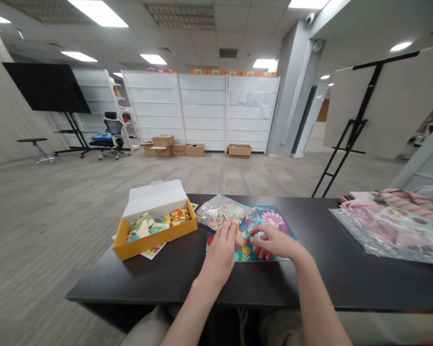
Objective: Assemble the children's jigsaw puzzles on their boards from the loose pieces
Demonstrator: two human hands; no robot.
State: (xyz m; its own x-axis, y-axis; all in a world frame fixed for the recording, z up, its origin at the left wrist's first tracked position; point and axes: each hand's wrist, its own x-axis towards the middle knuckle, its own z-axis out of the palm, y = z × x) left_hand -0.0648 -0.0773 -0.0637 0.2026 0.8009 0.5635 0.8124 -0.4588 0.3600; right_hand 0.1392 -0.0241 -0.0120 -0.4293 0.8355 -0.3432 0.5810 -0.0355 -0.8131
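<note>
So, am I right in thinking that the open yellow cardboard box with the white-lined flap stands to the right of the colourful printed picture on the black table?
Not quite: the open yellow cardboard box with the white-lined flap stands to the left of the colourful printed picture on the black table, as the head view shows.

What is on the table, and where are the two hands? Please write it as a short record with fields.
Left hand: over the colourful sheet, fingertips near the clear bag
Right hand: over the same sheet, fingers bent; grip unclear
Yellow box: left of the sheet, lid open, colourful pieces inside
Table: black
Far right: pink things and clear plastic
</note>
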